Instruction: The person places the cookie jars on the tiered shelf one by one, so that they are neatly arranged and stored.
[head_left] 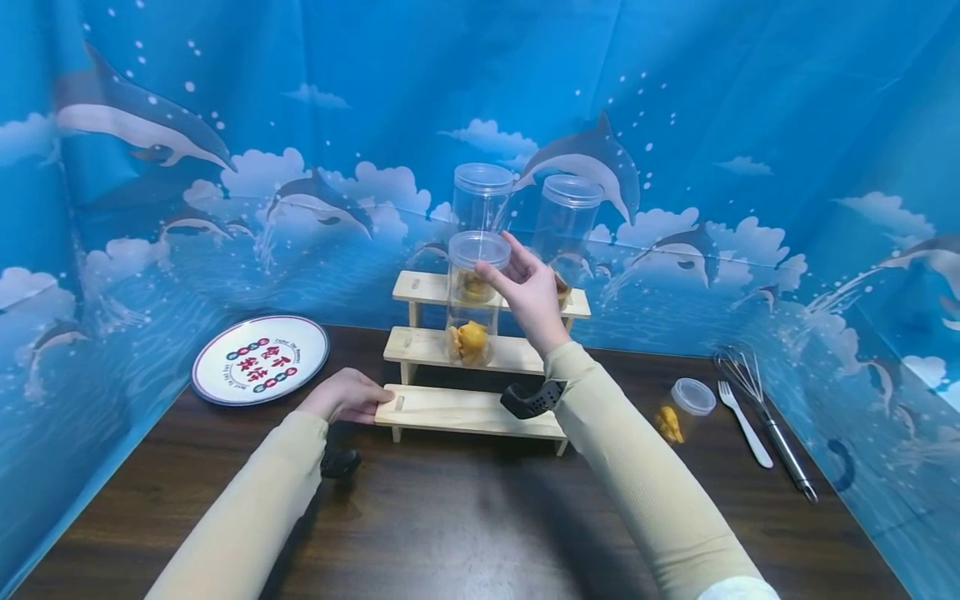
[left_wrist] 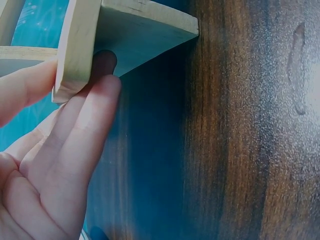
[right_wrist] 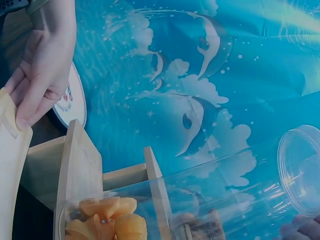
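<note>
My left hand point(head_left: 348, 396) pinches the left end of the lowest step of a three-tier wooden stand point(head_left: 465, 408), thumb above and fingers beneath; the left wrist view shows this grip on the board point(left_wrist: 75, 55). Up by the middle step, my right hand point(head_left: 532, 296) holds a tall clear lidded jar point(head_left: 472, 304) near its lid, thumb and fingers at its right side. Yellow-orange pieces point(right_wrist: 112, 220) lie in the bottom of this jar, which appears upright on the middle step. Only a few right fingertips point(right_wrist: 310, 227) show in the right wrist view.
Two more clear jars, one at left point(head_left: 482, 192) and one at right point(head_left: 570, 217), stand on the top step. A plate point(head_left: 260, 360) lies left. At right are another lidded jar point(head_left: 693, 397) with yellow pieces, a fork point(head_left: 746, 425) and a whisk point(head_left: 780, 437).
</note>
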